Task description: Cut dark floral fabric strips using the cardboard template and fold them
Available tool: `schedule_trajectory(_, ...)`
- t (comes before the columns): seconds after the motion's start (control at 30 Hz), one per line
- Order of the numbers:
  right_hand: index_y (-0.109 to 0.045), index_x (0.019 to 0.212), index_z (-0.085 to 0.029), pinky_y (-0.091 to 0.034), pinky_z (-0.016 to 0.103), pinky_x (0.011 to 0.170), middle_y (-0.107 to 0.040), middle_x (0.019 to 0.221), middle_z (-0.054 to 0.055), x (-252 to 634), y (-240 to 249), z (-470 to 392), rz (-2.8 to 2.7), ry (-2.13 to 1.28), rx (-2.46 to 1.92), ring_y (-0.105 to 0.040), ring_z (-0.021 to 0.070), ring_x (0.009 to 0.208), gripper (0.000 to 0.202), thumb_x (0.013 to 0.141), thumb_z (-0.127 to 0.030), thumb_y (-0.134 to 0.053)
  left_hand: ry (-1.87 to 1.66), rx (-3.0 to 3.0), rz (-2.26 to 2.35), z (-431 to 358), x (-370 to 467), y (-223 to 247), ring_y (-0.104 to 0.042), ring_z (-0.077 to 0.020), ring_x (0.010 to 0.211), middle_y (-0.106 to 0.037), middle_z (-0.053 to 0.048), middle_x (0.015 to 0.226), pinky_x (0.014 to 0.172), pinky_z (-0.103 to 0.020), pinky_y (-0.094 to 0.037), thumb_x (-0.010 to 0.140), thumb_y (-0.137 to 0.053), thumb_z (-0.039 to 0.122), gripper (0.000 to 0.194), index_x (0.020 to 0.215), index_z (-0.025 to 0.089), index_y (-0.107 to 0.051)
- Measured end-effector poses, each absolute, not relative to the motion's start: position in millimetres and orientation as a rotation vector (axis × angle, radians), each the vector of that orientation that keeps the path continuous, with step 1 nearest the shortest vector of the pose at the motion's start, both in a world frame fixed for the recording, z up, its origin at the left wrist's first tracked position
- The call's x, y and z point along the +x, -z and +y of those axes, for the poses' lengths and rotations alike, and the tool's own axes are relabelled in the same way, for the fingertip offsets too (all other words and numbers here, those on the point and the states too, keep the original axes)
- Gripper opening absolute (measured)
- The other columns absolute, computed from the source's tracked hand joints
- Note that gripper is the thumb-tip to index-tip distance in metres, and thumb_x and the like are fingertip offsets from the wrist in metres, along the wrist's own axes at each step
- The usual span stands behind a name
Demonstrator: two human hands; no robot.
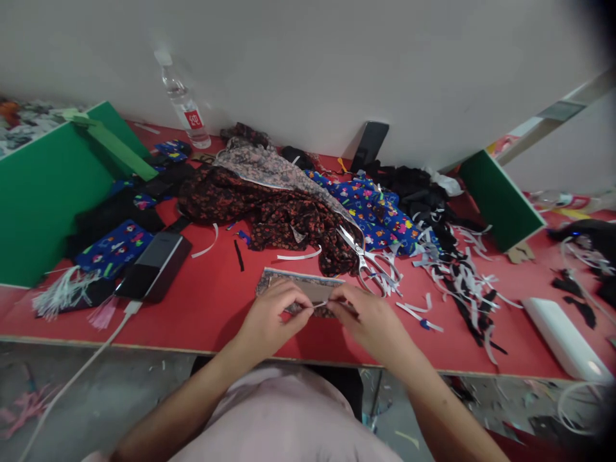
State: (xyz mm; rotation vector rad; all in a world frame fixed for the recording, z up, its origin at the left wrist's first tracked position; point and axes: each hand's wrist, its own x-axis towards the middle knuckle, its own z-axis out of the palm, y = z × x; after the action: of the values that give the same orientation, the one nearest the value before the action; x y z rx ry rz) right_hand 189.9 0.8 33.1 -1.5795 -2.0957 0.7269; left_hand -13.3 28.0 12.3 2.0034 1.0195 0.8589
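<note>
My left hand (273,316) and my right hand (371,319) are close together over the front of the red table, thumbs and forefingers pinched. A thin white strip (320,305) is stretched between them, one end in each pinch. Beneath the fingers lies a flat piece of brown cardboard (312,292) with dark floral fabric (267,277) along its edges and a pale line at the top. My fingers cover part of both. Just beyond my right hand, silver scissors (357,245) rest with their blades against a heap of dark red floral cloth (231,199).
Blue patterned cloth (366,202) and black scraps lie behind, with white trimmings (471,289) at right. A black power bank (156,266) with a cable is left, a white one (563,337) right. Green panels (48,199) flank the table (206,321). A bottle (185,106) and phone (369,144) stand against the wall.
</note>
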Motion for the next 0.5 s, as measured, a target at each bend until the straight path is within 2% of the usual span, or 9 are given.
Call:
schedule_trajectory(0.13, -0.06, 0.082, -0.023, -0.041, 0.024, 0.062, -0.064, 0.083, 0.001, 201.9, -59.7, 7.4, -2.246, -0.855, -1.624, -0.06, 0.0158, 0.074, 0.008, 0.083, -0.024, -0.052, -0.822, 2.013, 1.296, 40.2, -35.6, -6.3, -0.058, -0.0142, 0.087, -0.066, -0.002, 0.091, 0.077, -0.026, -0.044, 0.087, -0.048, 0.025, 0.017, 0.095, 0.019, -0.062)
schedule_trajectory(0.23, -0.064, 0.08, -0.022, -0.038, 0.023, 0.058, -0.066, 0.076, 0.0, 199.4, -66.9, 22.6, -2.349, -1.105, -1.601, -0.059, 0.0138, 0.067, 0.013, 0.082, -0.027, -0.053, -0.646, 2.151, 1.385, 53.3, -52.7, 1.3, -0.056, -0.0179, 0.092, -0.067, -0.003, 0.093, 0.08, -0.03, -0.044, 0.086, -0.047, 0.022, 0.017, 0.094, 0.02, -0.062)
schedule_trajectory(0.43, -0.067, 0.083, -0.016, -0.036, 0.02, 0.056, -0.067, 0.071, 0.001, 159.8, -33.4, 68.1, -2.471, -1.461, -1.395, -0.056, 0.0115, 0.062, 0.018, 0.079, -0.026, -0.053, -0.486, 2.27, 1.202, 64.9, -61.6, 18.0, -0.056, -0.0167, 0.09, -0.067, -0.003, 0.095, 0.081, -0.029, -0.043, 0.085, -0.045, 0.011, 0.023, 0.1, 0.02, -0.061)
schedule_trajectory(0.5, -0.067, 0.084, -0.015, -0.036, 0.02, 0.057, -0.067, 0.073, 0.001, 148.3, -19.0, 79.7, -2.466, -1.435, -1.383, -0.056, 0.0114, 0.063, 0.018, 0.079, -0.025, -0.053, -0.479, 2.249, 1.187, 65.6, -61.6, 20.4, -0.056, -0.016, 0.09, -0.067, -0.002, 0.096, 0.081, -0.029, -0.044, 0.083, -0.047, 0.01, 0.024, 0.1, 0.021, -0.06)
